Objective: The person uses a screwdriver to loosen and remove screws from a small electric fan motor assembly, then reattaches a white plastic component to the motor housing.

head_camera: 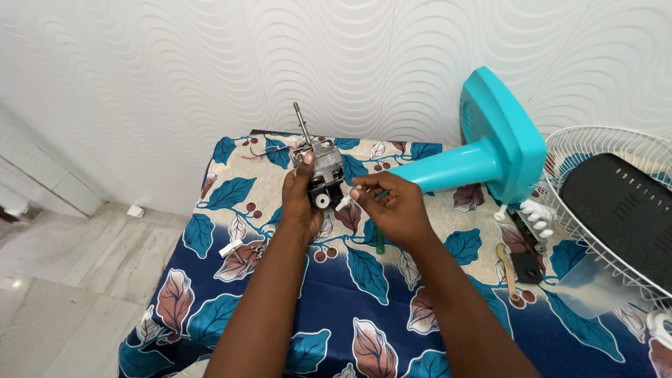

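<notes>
At frame centre, my left hand (299, 203) grips the fan motor (323, 175) around its body. It looks heavy, rigid metal, so I'd hold the casing, not the thin shaft. My right hand (395, 206) pinches a small white part (344, 203) beside it.

turquoise fan base (500, 140), white wire grille (602, 150), leaf-print tablecloth (364, 318)

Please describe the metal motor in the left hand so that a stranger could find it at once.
Look at the table with the leaf-patterned cloth, near its far edge by the white wall. The left hand holds the motor upright there. Unlike the turquoise fan base beside it, it is grey metal with a thin shaft pointing upward.
</notes>
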